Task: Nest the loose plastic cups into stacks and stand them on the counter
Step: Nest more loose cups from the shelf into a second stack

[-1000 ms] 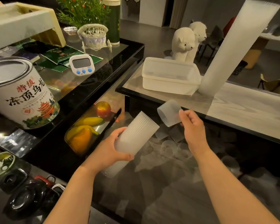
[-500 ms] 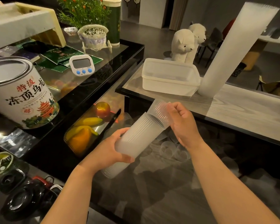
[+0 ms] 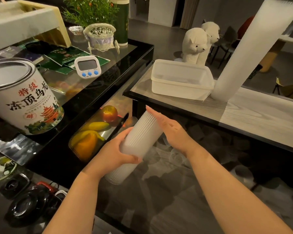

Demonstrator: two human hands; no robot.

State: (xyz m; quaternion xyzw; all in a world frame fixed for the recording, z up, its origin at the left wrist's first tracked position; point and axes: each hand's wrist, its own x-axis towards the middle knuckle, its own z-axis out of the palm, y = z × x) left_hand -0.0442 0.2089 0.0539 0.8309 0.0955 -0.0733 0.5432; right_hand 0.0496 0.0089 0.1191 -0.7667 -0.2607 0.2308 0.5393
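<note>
Far left: cream box cut off by frame edge; tea tin cropped at left too, lid shut. Bottom-left dark round items too dim to identify. Timer on glossy black counter, display unreadable. Fruit tray below counter level w/ apple, banana, orange pepper, partly behind mesh wall.

Centre: left hand wrapped round mid-section of cup stack, thumb across near side, fingers curled behind (tips hidden). Stack translucent white, ribbed, tilted w/ top end up-right; lower end blurred below the hand. Held in air over dark lower surface, just short of the wood-grain counter. Right hand flat against top end of stack, fingers straight, palm pressing (cup mouth hidden under it).

Loose cups beneath, faint, count unclear.

Right: clear tub on wood-grain counter; tall stack standing just beside it, appears leaning, top cropped.
</note>
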